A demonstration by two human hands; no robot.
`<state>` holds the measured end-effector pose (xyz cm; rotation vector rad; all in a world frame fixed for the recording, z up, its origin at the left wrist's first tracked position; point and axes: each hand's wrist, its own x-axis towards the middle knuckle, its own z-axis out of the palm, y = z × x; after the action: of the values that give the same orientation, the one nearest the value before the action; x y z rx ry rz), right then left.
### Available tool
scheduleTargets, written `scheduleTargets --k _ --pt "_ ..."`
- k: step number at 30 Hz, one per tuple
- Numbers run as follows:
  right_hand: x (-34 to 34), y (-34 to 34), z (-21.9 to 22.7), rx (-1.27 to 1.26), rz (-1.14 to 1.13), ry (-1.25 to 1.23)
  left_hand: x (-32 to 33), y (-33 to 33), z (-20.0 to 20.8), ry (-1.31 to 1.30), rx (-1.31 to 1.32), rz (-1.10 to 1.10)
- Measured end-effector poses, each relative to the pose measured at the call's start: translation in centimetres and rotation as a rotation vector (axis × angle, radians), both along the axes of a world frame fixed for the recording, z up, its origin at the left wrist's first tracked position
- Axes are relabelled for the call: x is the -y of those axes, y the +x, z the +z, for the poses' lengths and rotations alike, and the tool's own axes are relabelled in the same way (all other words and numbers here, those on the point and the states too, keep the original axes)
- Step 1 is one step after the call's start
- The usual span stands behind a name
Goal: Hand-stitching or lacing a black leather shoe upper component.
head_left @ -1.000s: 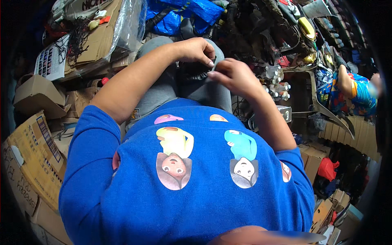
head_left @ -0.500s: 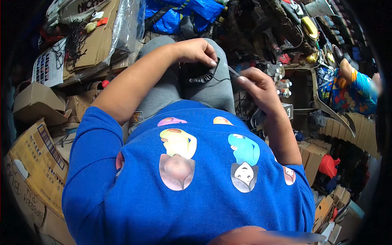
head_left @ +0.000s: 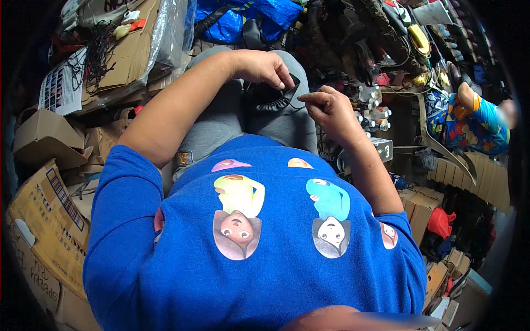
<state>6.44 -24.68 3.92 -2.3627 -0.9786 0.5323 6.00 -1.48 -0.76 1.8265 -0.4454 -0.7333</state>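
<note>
On my grey-trousered lap lies a small black piece point(head_left: 274, 103) with a gathered, puckered edge along its near side. My left hand point(head_left: 264, 69) bends over its top, thumb and fingers pinching its upper rim. To the right, at knee level and apart from the piece, my right hand point(head_left: 332, 112) is closed with the index finger pointing left toward it. What this hand pinches, if anything, is too small to make out. A thin dark line, like a thread, shows between the piece and the right fingertips.
A blue plastic bag point(head_left: 232, 25) lies beyond my knees. Cardboard boxes point(head_left: 52, 138) stand at left. Several small clear bottles point(head_left: 378, 116) stand beyond my right hand. A curved metal blade-like strip point(head_left: 450, 157) and another person in a colourful garment point(head_left: 480, 124) are at far right.
My right hand has moved slightly left and down, turning its fingers toward the black piece. The shiny thin object at its fingertips no longer shows. My left hand keeps its hold.
</note>
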Motion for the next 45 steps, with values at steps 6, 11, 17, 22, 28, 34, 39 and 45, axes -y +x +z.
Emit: scheduleTargets --k 6,11,17,22,28,34,39,45 --pt "-0.3 -0.8 0.4 0.067 -0.024 -0.060 0.1 0.1 -0.2 -0.005 -0.031 0.018" --pt "-0.4 -1.0 -0.2 0.072 -0.029 -0.043 0.3 0.5 -0.8 -0.020 -0.031 0.020" --pt "0.3 -0.9 -1.4 -0.059 -0.098 -0.011 0.7 0.7 -0.4 -0.057 -0.071 0.034" --pt "0.1 0.5 -2.3 -0.169 -0.024 0.122 1.1 1.1 -1.2 -0.065 -0.012 0.023" --pt "2.0 3.5 -5.4 -0.784 -0.052 0.283 0.9 1.7 -1.1 -0.024 -0.007 -0.078" --pt "1.8 4.3 -6.3 -0.928 -0.063 0.293 0.5 1.7 -2.0 -0.057 -0.012 -0.074" --pt "0.8 2.5 -6.3 -0.784 -0.117 0.387 0.3 1.2 -1.8 -0.135 -0.034 -0.047" --pt "0.2 1.5 -4.4 -0.346 -0.085 0.334 -0.1 -1.5 -0.9 0.211 0.515 0.351"
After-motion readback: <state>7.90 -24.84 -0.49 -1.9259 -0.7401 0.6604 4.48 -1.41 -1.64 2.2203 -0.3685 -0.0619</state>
